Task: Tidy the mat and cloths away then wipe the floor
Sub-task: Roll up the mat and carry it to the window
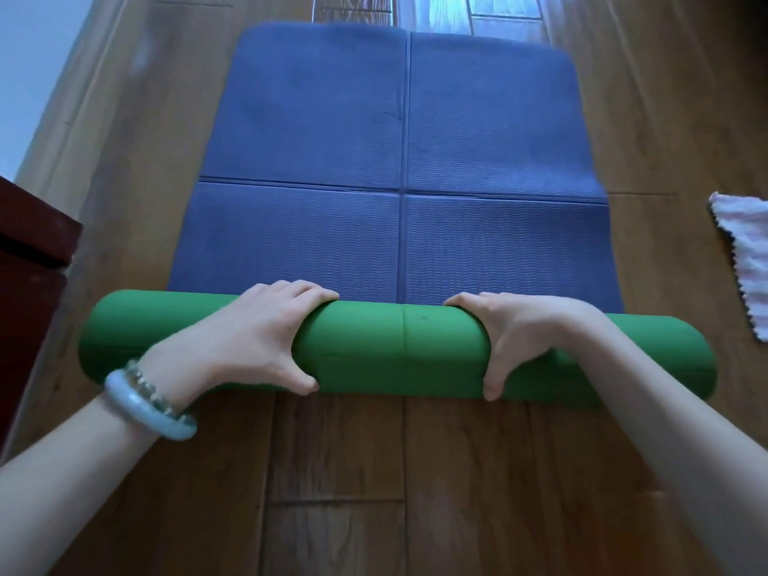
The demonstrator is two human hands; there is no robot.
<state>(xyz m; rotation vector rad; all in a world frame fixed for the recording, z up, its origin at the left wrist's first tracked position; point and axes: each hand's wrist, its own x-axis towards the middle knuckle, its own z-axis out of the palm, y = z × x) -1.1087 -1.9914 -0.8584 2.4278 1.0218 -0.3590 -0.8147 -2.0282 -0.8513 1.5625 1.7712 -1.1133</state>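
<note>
Head cam: the purple foam mat with green underside [399, 351] is part-rolled. The roll's long axis runs 9 to 3, with the flat rest stretching toward 12. Left hand [257, 338] and right hand [523, 338] both curl over the roll, equally near. A fluffy white cloth [744, 259] lies apart at 3.

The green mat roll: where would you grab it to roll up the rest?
Probably either side of its middle, from above, as the left hand and right hand do: the roll is a long cylinder lying crosswise, so spread hands should keep it straight.
</note>
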